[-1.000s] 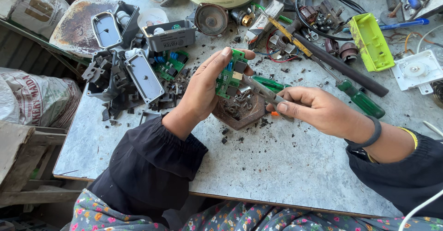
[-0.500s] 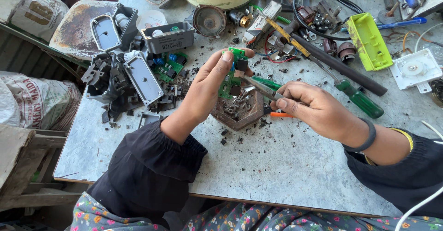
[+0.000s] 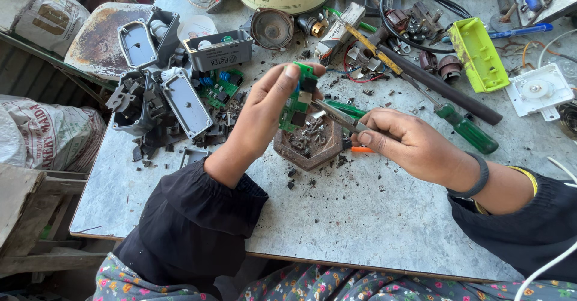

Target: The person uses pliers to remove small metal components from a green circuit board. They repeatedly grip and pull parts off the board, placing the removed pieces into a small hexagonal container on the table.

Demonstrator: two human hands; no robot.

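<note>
Far left of the frame: a printed sack point(image 3: 51, 135) and wooden boards are seen beyond the table edge point(image 3: 90, 199), so little room is left for reaching out that way. Upper left: a heap of grey plastic casings point(image 3: 159, 93) and green board scraps point(image 3: 219, 84) is piled on the grey table, close beside the left forearm; it looks to be kept as sorted-out parts.

Centre: the left hand point(image 3: 264, 117) is closed around a small green circuit board point(image 3: 296, 99), pinched by fingers and thumb and held upright, just above a brown hexagonal dish point(image 3: 306, 144) filled with small bits, probably so that removed pieces drop into it. The board is tilted toward the tool, its face exposed to it.

Right of centre: the right hand point(image 3: 402, 141) is clamped on pliers point(image 3: 336, 116) with orange handle tips, the nose set against the board's lower edge.

Upper right: a green-handled screwdriver point(image 3: 466, 129), a long black rod point(image 3: 445, 84), a yellow-green plastic tray point(image 3: 478, 54) and a white plastic part point(image 3: 538, 90) are laid within reach behind the right hand. That side is crowded.

Bottom of the frame: bare tabletop is left open between the dish and the near edge, the widest room for moving the arms.
</note>
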